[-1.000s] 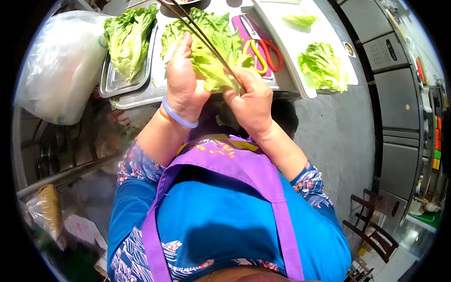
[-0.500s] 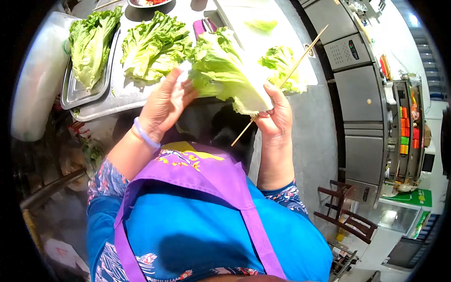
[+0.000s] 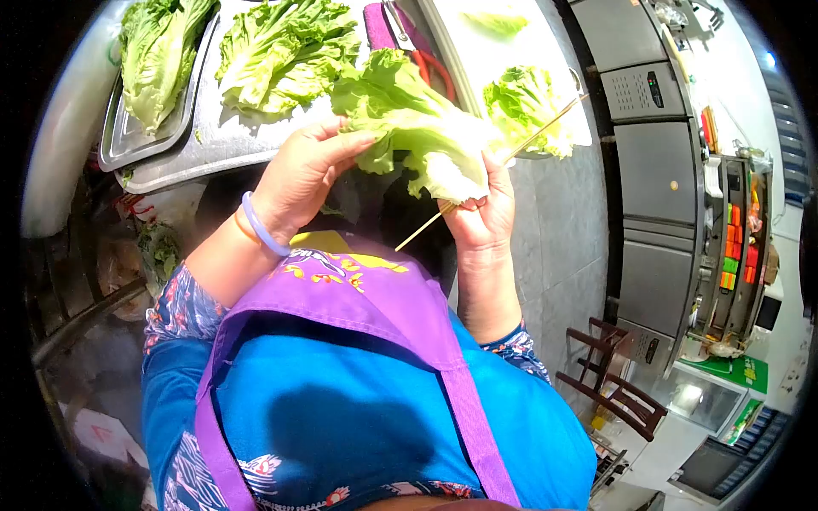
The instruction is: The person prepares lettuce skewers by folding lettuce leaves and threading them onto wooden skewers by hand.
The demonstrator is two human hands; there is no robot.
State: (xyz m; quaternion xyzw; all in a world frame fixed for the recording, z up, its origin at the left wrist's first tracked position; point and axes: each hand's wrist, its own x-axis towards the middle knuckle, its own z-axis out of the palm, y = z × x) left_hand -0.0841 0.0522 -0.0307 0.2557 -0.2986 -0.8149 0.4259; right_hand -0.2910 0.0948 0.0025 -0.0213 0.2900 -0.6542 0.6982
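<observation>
Leaf (image 3: 417, 128), in the head view, held up at the near edge of the table (image 3: 234, 145), pale base to the right, frilly green end to the far left. Right hand (image 3: 481, 209) clamped, thumb and fingers together, on that base, with a stick (image 3: 422, 228) caught in the same grip, one end slanting near toward the apron (image 3: 341, 294), the other far right, across the lettuce (image 3: 520, 106) at the white tray (image 3: 469, 60). Left hand (image 3: 307, 166) at the frilly end, thumb over its edge; cannot tell whether pinching or only propping.

Grip by the base, probably the toughest part. Steady the frill with a light touch; too hard a pinch likely to tear it. Tilt the stick's near end away from the apron, to avoid snagging, and its far end clear of the lettuce. Turn the leaf slowly between both hands, checking folds and underside. Mind the scissors (image 3: 397, 25) beyond the leaf, and leave room on the left for the other lettuces, one on the table (image 3: 281, 64), one in the metal tray (image 3: 158, 68).
</observation>
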